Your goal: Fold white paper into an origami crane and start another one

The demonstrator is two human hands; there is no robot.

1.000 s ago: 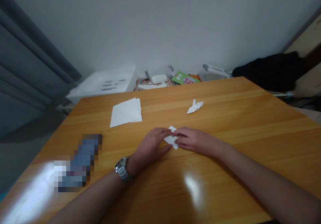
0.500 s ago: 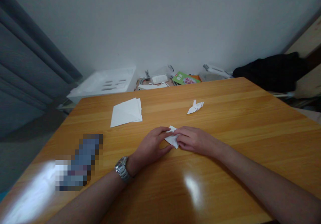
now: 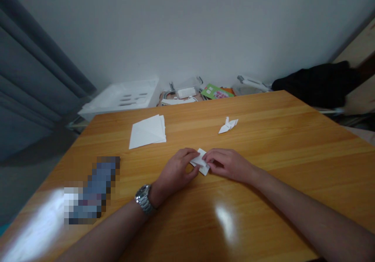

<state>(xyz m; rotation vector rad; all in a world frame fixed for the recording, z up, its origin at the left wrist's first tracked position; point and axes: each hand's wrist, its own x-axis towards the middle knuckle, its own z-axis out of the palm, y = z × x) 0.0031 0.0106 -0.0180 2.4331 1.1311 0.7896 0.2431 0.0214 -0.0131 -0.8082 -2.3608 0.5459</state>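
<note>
A small folded piece of white paper (image 3: 202, 161) lies on the wooden table (image 3: 263, 137) between my two hands. My left hand (image 3: 181, 168), with a silver watch on its wrist, grips the paper's left side between fingers and thumb. At the right side, my right hand (image 3: 224, 163) pinches a flap of the same paper with thumb and fingertips. Beyond my right hand sits a white origami crane (image 3: 228, 125), its wings spread. Farther left rests a small stack of white paper sheets (image 3: 148, 132).
A blurred-out, dark oblong object (image 3: 96, 187) lies on the left of the table. Behind the far edge are a white foam tray (image 3: 117, 94), a green booklet (image 3: 216, 92) and cables. Black cloth (image 3: 316, 84) is heaped at the far right.
My right fingers have lifted slightly and now pinch a raised flap of the paper. The paper shows more of its lower layer. My left hand has barely moved.
</note>
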